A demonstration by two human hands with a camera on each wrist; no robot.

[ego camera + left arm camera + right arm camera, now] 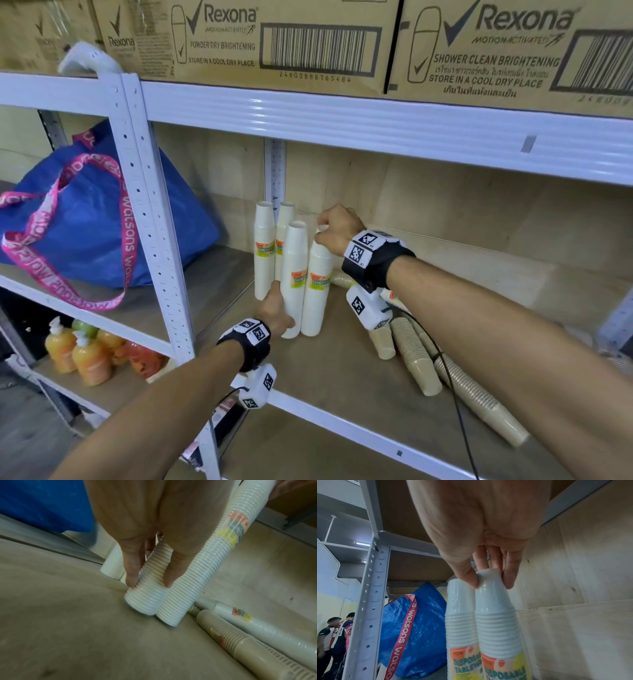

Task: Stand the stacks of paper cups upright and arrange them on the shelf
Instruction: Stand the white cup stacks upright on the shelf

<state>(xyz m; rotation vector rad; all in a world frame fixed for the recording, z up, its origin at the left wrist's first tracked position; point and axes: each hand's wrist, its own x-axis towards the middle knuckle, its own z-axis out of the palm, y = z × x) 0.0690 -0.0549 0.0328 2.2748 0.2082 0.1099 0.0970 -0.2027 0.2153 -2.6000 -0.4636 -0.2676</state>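
Even, fairly bright light fills the head view, with glare on the shelf beam and lines bowing toward the edges. Both wrist views are dimmer and soft; the left one smears the blue bag, and a ceiling lamp glows in the right.

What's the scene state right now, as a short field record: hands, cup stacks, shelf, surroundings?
left hand: left hand grips the lower end of the front-left white paper cup stack
right hand: right hand pinches the top of the front-right white paper cup stack
upright stacks: four white ones, two of them behind
lying stacks: beige paper cup stacks on their sides, to the right
shelf: wooden shelf board in a white metal rack
surroundings: blue woven bag with pink straps in the bay to the left
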